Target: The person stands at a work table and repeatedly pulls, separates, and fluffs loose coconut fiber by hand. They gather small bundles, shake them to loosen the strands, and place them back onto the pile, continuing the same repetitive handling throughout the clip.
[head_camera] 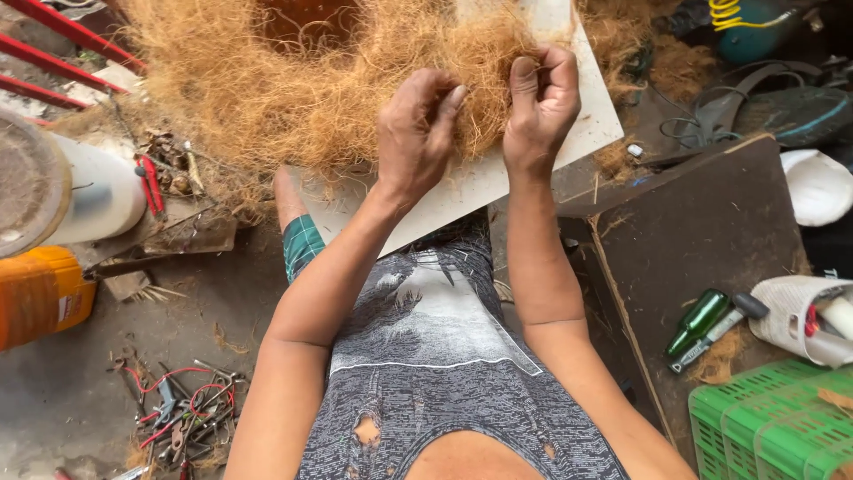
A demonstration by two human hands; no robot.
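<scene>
While both hands pinch coir fibre [293, 89] – left hand [416, 133], right hand [540, 102], fingers clamped

An orange plastic container [40, 302] with a pale rectangular label [73, 307] on its side stood at the left edge, just below a white cylindrical tub [93, 197]. At the right, a small green glass bottle [698, 322] lay tilted on a dark brown board [702, 231], beside a whitish woven sack [795, 318] with its mouth open. A green slatted plastic crate [773, 422] filled the lower right corner.
</scene>
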